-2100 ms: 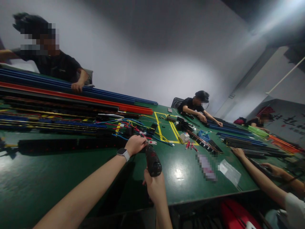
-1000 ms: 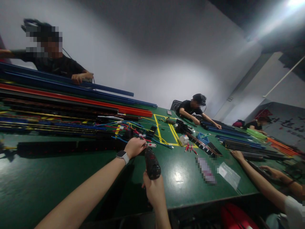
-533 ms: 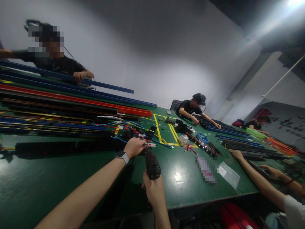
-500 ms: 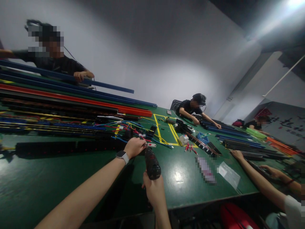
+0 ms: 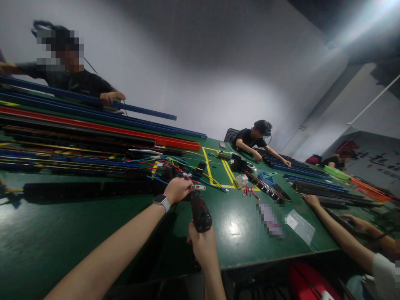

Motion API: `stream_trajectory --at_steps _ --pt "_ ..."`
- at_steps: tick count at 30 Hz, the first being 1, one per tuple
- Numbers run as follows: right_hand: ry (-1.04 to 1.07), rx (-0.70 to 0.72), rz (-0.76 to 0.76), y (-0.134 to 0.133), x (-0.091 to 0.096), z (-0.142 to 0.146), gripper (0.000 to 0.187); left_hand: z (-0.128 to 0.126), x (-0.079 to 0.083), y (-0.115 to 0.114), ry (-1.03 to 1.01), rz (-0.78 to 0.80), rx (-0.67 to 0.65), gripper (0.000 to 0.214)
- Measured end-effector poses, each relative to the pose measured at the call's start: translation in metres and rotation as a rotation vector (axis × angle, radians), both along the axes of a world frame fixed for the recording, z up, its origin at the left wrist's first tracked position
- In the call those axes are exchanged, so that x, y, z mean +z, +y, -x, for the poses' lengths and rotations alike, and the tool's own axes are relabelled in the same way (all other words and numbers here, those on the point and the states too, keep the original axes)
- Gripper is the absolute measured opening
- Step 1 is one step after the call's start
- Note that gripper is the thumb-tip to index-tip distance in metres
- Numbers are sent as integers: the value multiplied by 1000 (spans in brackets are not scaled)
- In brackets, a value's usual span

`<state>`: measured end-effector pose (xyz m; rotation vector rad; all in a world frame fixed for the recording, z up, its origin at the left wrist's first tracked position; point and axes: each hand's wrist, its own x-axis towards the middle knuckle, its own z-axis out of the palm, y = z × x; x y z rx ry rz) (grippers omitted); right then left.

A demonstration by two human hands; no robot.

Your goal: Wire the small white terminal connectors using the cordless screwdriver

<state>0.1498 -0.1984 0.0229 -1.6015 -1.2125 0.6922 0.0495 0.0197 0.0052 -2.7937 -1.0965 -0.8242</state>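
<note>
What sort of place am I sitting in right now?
Probably a workshop for electrical assembly: loose coloured wires lie on the long green table, your right hand grips a black power driver, and a co-worker across from you has a hand on a blue rail.

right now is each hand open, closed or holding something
Left hand: curled near the front of the black power tool; its exact grip cannot be told.
Right hand: closed, holding that tool.

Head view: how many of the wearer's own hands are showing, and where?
2. The left hand is at the front end of the black power drill, beside a white-and-red piece; the right hand grips the drill, which partly hides it.
</note>
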Motion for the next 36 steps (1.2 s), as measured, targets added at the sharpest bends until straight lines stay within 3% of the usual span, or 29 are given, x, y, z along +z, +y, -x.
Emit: stream_trajectory --at_steps 11,36 --pt "-4 27 50 2 -7 -5 21 0 -7 4 4 -21 7 27" --pt "-22 23 37 3 -12 -6 19 0 -5 2 4 -36 5 24"
